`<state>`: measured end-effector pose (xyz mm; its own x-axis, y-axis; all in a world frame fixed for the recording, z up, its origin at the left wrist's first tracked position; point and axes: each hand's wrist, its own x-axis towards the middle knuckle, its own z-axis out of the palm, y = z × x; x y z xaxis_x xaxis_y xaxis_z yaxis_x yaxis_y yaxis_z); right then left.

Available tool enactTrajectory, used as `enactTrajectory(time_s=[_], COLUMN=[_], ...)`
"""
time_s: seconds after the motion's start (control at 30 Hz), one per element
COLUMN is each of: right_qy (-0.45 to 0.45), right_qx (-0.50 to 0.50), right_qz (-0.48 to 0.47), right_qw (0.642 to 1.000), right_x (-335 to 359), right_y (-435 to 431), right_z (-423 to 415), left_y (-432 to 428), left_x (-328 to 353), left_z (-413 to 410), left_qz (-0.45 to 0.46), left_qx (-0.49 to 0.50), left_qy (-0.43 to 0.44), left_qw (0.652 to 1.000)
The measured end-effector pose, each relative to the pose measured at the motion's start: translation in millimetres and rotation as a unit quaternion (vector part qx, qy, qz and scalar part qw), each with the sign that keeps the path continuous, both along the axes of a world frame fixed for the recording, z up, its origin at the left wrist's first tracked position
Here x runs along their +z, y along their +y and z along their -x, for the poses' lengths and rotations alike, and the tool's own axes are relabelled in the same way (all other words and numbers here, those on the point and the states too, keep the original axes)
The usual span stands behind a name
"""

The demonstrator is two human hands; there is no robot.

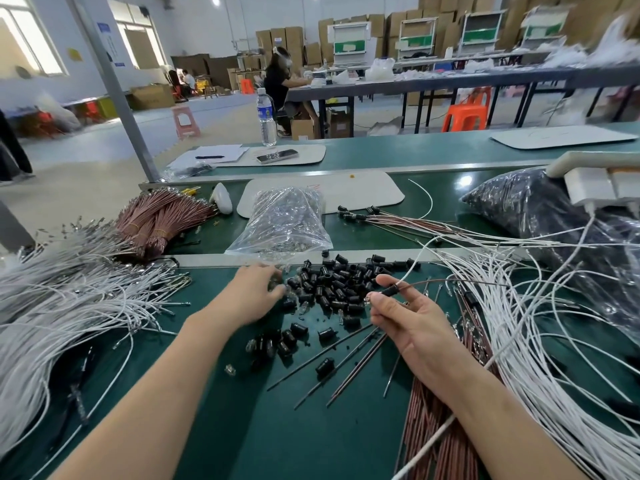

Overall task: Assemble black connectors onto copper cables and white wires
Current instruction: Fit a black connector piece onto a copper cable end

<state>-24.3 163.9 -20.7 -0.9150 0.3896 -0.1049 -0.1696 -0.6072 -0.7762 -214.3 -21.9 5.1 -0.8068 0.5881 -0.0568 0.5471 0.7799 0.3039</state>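
Note:
A pile of loose black connectors lies on the green table in front of me. My right hand pinches one black connector that has a white wire and a copper cable running out of it to the right. My left hand reaches into the left edge of the pile, fingers curled over small clear parts; it is blurred, so what it holds is unclear. Loose copper cables lie below the pile.
White wires heap at the left and more at the right. Copper cable bundles lie at the back left. A clear bag of small parts and a big black bag sit behind. Finished assemblies lie beyond the rail.

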Motion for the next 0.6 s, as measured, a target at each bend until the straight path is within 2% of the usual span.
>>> enactTrajectory(time_s=[0.13, 0.27, 0.33, 0.37, 0.43, 0.5, 0.6], right_qy=[-0.004, -0.006, -0.004, -0.002, 0.000, -0.001, 0.007], right_qx=[0.001, 0.005, 0.009, 0.011, 0.012, 0.011, 0.006], right_qz=[0.005, 0.019, 0.024, 0.029, 0.035, 0.035, 0.037], right_qw=[1.000, 1.000, 1.000, 1.000, 0.999, 0.999, 0.999], right_x=[1.0, 2.5, 2.5, 2.2, 2.1, 1.3, 1.0], right_y=[-0.7, -0.2, 0.6, 1.0, 1.4, 0.8, -0.4], right_z=[0.6, -0.6, -1.6, -1.6, -0.8, 0.9, 2.1], left_y=[5.0, 1.5, -2.7, -4.0, 0.3, 14.7, 41.5], left_x=[-4.9, 3.2, 6.4, 6.1, 5.9, 1.4, -13.1], left_z=[-13.5, -26.5, -36.5, -45.0, -70.5, -97.4, -121.3], left_qz=[0.001, -0.011, -0.056, -0.107, -0.275, -0.422, -0.527], left_qx=[-0.008, -0.005, -0.002, 0.000, -0.003, -0.016, -0.007], left_qy=[0.032, 0.016, 0.030, 0.054, 0.062, -0.030, -0.158], left_qw=[0.999, 1.000, 0.998, 0.993, 0.959, 0.906, 0.835])
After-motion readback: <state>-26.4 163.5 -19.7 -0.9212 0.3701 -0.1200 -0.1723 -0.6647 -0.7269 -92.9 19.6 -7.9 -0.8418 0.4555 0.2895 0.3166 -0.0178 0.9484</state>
